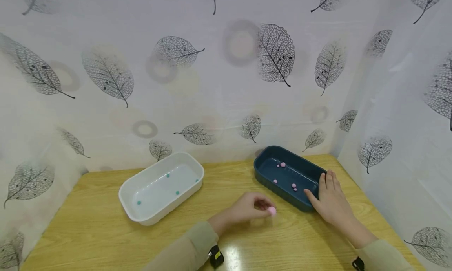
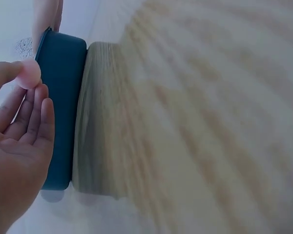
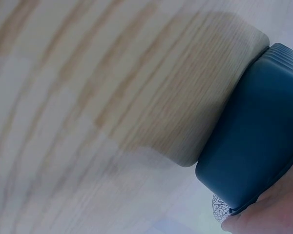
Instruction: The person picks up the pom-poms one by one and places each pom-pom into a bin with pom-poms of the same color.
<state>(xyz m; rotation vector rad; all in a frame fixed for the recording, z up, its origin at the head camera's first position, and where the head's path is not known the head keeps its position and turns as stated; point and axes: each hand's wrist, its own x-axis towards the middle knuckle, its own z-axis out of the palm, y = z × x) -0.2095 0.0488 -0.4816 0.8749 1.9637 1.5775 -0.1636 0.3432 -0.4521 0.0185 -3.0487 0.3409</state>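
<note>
My left hand (image 1: 247,206) pinches a small pink ball (image 1: 272,211) between thumb and fingertips, above the table in front of the dark blue bin (image 1: 263,180). In the left wrist view the ball (image 2: 29,74) sits at the tip of the thumb, beside the bin's wall (image 2: 63,107). My right hand (image 1: 333,202) rests on the near right end of that bin, fingers extended over the rim and thumb spread toward the inside. Several smaller pink balls (image 1: 283,165) lie on the bin's floor. Only part of the right hand (image 3: 271,212) shows in the right wrist view, against the rim.
A white bin (image 1: 160,208) stands at the left on the wooden table (image 1: 92,224), with several small green balls (image 1: 177,193) inside. A pale curtain with leaf prints (image 1: 212,90) hangs behind the table and along its sides.
</note>
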